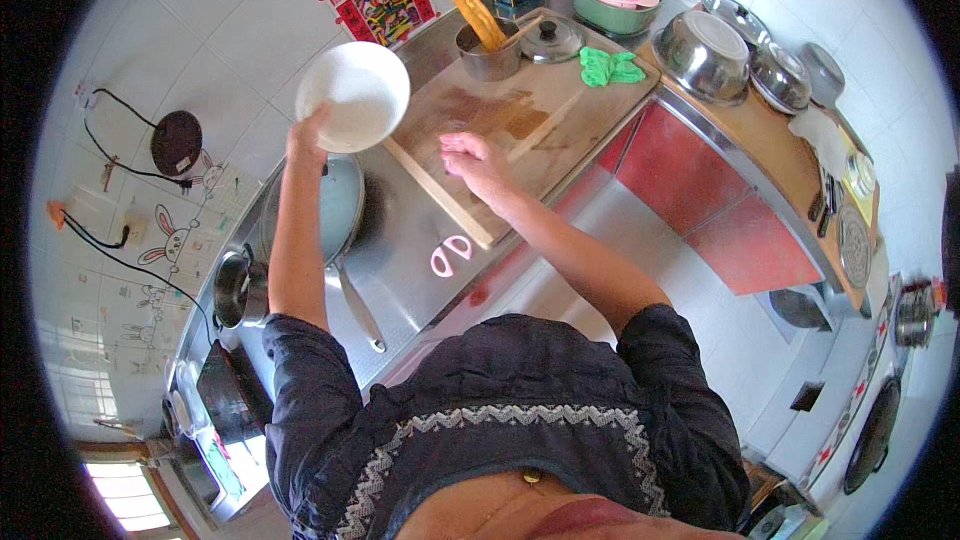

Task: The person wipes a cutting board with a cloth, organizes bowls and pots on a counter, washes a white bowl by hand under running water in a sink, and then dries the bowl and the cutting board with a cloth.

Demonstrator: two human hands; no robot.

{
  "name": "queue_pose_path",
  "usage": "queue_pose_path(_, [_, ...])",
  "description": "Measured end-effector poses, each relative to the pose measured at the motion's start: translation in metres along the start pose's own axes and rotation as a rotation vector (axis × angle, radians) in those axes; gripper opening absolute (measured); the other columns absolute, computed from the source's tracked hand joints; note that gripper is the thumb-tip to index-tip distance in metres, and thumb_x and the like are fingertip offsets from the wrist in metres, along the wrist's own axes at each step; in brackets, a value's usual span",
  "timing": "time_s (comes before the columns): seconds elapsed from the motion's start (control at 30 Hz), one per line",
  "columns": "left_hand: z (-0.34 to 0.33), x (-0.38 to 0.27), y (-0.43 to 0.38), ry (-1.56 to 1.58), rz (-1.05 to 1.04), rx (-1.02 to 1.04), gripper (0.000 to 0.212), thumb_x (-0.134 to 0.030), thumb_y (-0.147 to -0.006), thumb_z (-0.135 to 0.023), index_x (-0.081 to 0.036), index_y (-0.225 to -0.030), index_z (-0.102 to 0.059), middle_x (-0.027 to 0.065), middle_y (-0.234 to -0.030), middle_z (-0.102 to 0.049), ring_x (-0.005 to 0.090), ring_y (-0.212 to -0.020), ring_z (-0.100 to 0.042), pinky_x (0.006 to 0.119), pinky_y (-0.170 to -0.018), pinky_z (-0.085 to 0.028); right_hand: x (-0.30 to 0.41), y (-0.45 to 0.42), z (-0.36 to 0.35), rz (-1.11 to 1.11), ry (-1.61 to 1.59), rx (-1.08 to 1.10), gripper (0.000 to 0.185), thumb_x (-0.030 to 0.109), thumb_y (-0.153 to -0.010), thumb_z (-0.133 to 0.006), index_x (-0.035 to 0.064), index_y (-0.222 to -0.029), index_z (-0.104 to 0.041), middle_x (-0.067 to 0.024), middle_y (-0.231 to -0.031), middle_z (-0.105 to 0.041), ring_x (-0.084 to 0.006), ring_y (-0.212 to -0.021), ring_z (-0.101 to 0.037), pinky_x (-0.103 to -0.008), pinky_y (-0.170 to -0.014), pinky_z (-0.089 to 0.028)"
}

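Observation:
My left hand (311, 136) grips the rim of a white bowl (360, 94), raised and tilted above the counter's left part. Nothing shows in my right hand (469, 157), which is over the left side of a large wooden board (495, 101) with its fingers partly bent. Damp-looking brown patches mark the board. On its far part stand a metal pot (489, 64) holding a long fried dough stick (478, 15), a glass lid (553, 41) and a crumpled green cloth (609, 67). Two pink scissor handles (452, 256) show near the board's front left corner.
A frying pan (341, 202) lies under my left forearm, its handle towards me. Further left is a small dark pot (238, 289). Beyond the board stands a green basin (615, 11) with pink bowls. Metal bowls (701, 56) and knives (825, 202) rest on the right counter.

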State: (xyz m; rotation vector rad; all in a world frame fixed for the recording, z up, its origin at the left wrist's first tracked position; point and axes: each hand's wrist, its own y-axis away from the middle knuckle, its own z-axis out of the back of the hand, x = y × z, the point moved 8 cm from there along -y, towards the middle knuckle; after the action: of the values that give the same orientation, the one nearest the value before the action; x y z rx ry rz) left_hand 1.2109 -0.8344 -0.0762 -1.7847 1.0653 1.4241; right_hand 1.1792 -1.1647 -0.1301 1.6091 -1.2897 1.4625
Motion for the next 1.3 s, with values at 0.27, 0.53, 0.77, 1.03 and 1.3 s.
queue_pose_path(0.27, [-0.048,0.119,-0.038,-0.134,0.246,-0.140,0.042,-0.013,-0.080,-0.070,0.008,-0.114,-0.057,0.0177,-0.106,-0.064,0.0282,-0.092,-0.064,0.039,-0.081,-0.051,0.002,-0.051,0.115,0.251,0.787,0.072,0.038,-0.003,-0.078,-0.051,0.0038,-0.114,-0.057,-0.0168,-0.108,-0.061,-0.0306,-0.097,-0.059,-0.0372,-0.086,-0.047])
queue_pose_path(0.53, [-0.063,0.202,-0.054,-0.094,0.459,-0.236,0.038,-0.016,-0.082,-0.066,0.007,-0.111,-0.057,0.0167,-0.104,-0.063,0.0307,-0.090,-0.064,0.045,-0.078,-0.052,0.009,-0.115,0.231,0.414,1.292,0.132,0.049,-0.004,-0.067,-0.060,0.0098,-0.114,-0.057,-0.0183,-0.122,-0.050,-0.0368,-0.110,-0.049,-0.0437,-0.093,-0.041])
queue_pose_path(0.77, [-0.056,0.214,-0.053,-0.030,0.465,-0.279,0.041,-0.012,-0.081,-0.066,0.003,-0.118,-0.054,0.0158,-0.107,-0.063,0.0303,-0.095,-0.063,0.045,-0.081,-0.052,-0.002,-0.160,0.288,0.283,1.382,0.172,0.042,0.011,-0.070,-0.072,0.0144,-0.110,-0.061,-0.0138,-0.126,-0.048,-0.0376,-0.114,-0.043,-0.0495,-0.094,-0.038])
queue_pose_path(1.03, [-0.065,0.205,-0.015,0.008,0.397,-0.493,0.042,-0.016,-0.079,-0.068,0.008,-0.111,-0.056,0.0175,-0.099,-0.064,0.0308,-0.087,-0.065,0.042,-0.076,-0.054,-0.017,-0.198,0.304,0.457,1.219,0.240,0.014,0.007,-0.081,-0.060,0.0068,-0.095,-0.059,-0.0143,-0.097,-0.056,-0.0354,-0.089,-0.050,-0.0440,-0.078,-0.040])
queue_pose_path(1.3, [-0.073,0.196,0.019,-0.099,0.484,-0.676,0.041,-0.019,-0.079,-0.069,0.004,-0.111,-0.059,0.0168,-0.099,-0.064,0.0291,-0.084,-0.064,0.040,-0.071,-0.053,-0.030,-0.203,0.305,-0.006,0.545,0.198,0.027,0.030,-0.095,-0.051,0.0031,-0.095,-0.054,-0.0142,-0.084,-0.060,-0.0288,-0.080,-0.058,-0.0375,-0.069,-0.044])
